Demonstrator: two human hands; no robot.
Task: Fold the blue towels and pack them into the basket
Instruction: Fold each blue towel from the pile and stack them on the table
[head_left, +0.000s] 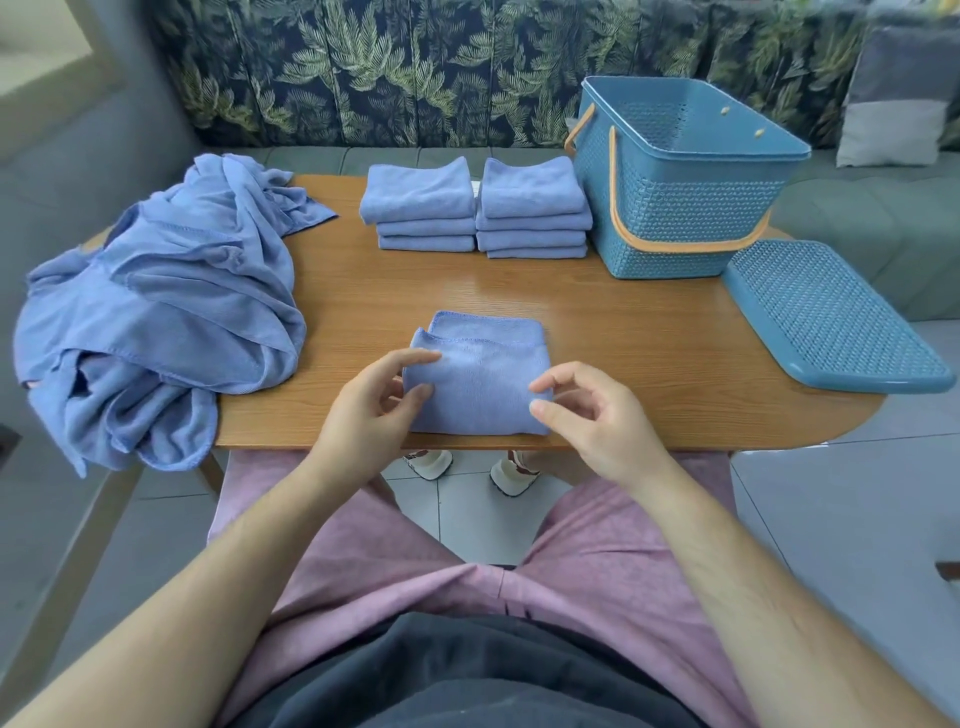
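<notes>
Broadly, the wooden table (649, 332) runs out ahead of both hands, and the biggest thing on it is the heap of unfolded blue towels (171, 312), out beyond the left hand and spilling over the near left edge. Far ahead of the right hand stands the blue basket (675, 208), its handle dropped against the side; no towel shows inside it. Its lid (831, 317) lies flat well out to the right of the right hand, 1 corner past the table edge. Straight ahead of the hands, well apart from them, sit 2 stacks of folded towels: the left stack (421, 208) of 3 and the right stack (532, 208) of 4, just beside the basket. Between the hands lies 1 folded towel (483, 379), near the front edge, its top layer set back so a strip of the lower layer shows at the far side. The left hand (363, 415) has loosely curled fingers, thumb and forefinger tips at the towel's left edge; the right hand (602, 421) is the same at the right edge. Neither looks to be gripping cloth. Folding seems partly done and packing not begun. The risks I'd judge: lifting this towel by 1 layer only would let it fall open; tugging a towel from the heap could drag the hanging part off the table; an arm sweeping towards the basket could knock the stacks or tip the lid off.
</notes>
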